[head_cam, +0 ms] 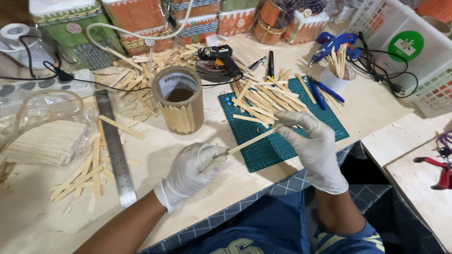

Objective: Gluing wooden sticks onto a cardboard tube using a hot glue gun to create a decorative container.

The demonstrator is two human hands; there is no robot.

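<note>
Both gloved hands pinch one wooden stick (252,140): left hand (195,171) closed on its near end, right hand (313,141) on the far end, level over the cutting mat (282,146). Cardboard tube (179,101) at 11 o'clock.

We saw both hands, the left hand (195,171) and the right hand (313,146), in white latex gloves, holding a pale, cream-coloured flat wooden stick (252,140). To the right lay a dark green cutting mat (278,150) ruled with a fine pale grid. At the left, a grey steel ruler (114,148) crossed the light wood tabletop (188,141). The brown cardboard tube (179,99) wore a white label and pale sticks on its near side. Farther off we noted a black glue gun (218,57), a blue glue gun (335,42), blue-handled pliers (322,90), and orange and green boxes (136,19) with white trim. At the far right sat a red clamp (440,171).
</note>
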